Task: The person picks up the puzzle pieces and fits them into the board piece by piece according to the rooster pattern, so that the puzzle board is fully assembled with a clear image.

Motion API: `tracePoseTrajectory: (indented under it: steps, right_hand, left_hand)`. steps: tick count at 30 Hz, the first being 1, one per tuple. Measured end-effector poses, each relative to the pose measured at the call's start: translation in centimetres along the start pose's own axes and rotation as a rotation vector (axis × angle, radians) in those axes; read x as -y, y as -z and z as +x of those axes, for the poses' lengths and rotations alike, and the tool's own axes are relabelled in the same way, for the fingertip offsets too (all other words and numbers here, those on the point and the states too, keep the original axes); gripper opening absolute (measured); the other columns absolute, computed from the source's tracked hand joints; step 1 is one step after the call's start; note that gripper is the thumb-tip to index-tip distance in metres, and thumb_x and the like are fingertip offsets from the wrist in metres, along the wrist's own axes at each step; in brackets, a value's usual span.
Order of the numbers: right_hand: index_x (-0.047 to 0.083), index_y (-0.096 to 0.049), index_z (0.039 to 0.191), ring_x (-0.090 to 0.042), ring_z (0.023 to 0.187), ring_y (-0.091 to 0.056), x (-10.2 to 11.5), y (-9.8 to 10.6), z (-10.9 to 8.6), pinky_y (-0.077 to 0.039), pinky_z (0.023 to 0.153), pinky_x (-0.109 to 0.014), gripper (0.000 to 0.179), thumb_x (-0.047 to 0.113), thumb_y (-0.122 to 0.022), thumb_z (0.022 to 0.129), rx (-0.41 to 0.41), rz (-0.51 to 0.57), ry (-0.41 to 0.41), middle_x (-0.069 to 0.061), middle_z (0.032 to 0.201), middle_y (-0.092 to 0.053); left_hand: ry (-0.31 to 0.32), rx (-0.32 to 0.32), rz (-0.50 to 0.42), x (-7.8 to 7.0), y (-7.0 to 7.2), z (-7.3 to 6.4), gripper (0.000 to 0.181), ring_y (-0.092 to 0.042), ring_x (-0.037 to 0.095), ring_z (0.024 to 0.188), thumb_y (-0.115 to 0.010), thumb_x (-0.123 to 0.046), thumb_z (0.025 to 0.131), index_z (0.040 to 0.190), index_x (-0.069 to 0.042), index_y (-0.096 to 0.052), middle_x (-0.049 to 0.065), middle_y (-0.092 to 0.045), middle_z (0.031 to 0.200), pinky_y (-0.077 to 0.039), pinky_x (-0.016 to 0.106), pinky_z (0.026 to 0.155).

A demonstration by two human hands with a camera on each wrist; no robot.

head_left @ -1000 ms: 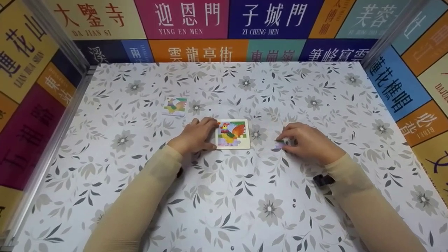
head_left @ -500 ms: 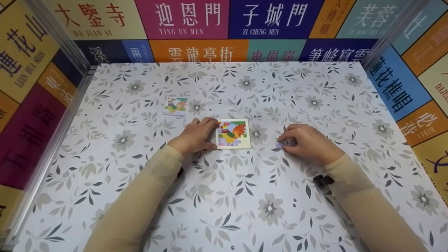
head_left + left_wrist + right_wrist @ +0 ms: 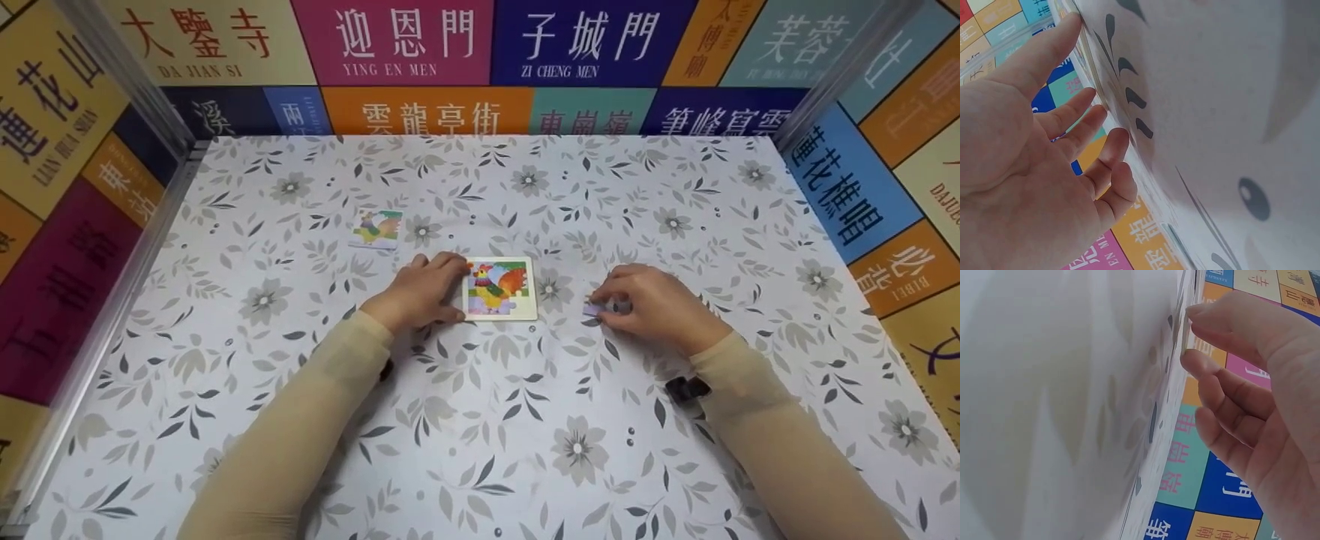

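A small jigsaw board [image 3: 534,292] with a cream frame lies flat on the table, showing a colourful rooster with a gap in the picture at lower right. My left hand [image 3: 420,292] holds the board at its left side, thumb at the near corner and fingers at the far one. In the left wrist view the thumb and fingertips touch the board's thin edge. To the right of the board, my right hand [image 3: 652,304] pinches a small lilac puzzle piece [image 3: 592,309] between thumb and forefinger, low over the table. The fingers hide part of the piece.
A rooster picture [image 3: 377,229] on a small square card or sheet lies behind and left of the board. The table [image 3: 480,420] has a white cloth with grey leaves and flowers. Panels [image 3: 405,41] with large lettering stand along the back and both sides.
My right hand has shifted slightly left with the puzzle piece, which has turned a little in the fingers. The left hand and the board stay where they were.
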State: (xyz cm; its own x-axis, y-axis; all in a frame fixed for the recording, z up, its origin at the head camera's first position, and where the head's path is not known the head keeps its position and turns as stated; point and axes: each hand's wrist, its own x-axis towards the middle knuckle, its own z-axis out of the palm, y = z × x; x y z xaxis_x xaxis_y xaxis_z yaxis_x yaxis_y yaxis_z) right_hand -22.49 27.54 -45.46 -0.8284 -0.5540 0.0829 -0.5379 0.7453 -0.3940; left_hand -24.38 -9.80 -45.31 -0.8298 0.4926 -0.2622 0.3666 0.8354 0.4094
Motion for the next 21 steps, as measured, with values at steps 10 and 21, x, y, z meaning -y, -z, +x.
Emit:
tracePoseTrajectory:
  steps: [10,21]
  right_hand:
    - [0.017,-0.083,0.103,-0.016,0.083,-0.065,0.6,-0.6,1.1,-0.054,0.075,-0.036,0.021,0.025,-0.085,0.083,-0.050,-0.078,0.074,0.003,0.097,-0.074]
    - [0.017,-0.083,0.102,-0.017,0.087,-0.067,1.9,-0.9,2.3,-0.054,0.082,-0.040,0.021,0.022,-0.086,0.082,-0.046,-0.061,0.121,0.003,0.097,-0.074]
  left_hand:
    - [-0.018,-0.007,0.031,-0.1,0.2,-0.2,0.077,-0.042,0.038,0.134,-0.079,-0.036,0.091,0.155,-0.014,-0.042,0.005,-0.035,0.164,-0.040,0.056,0.110]
    - [0.008,0.009,0.014,-0.1,0.1,0.0,0.077,-0.039,0.036,0.138,-0.079,-0.035,0.091,0.156,-0.016,-0.042,0.004,-0.034,0.164,-0.036,0.056,0.115]
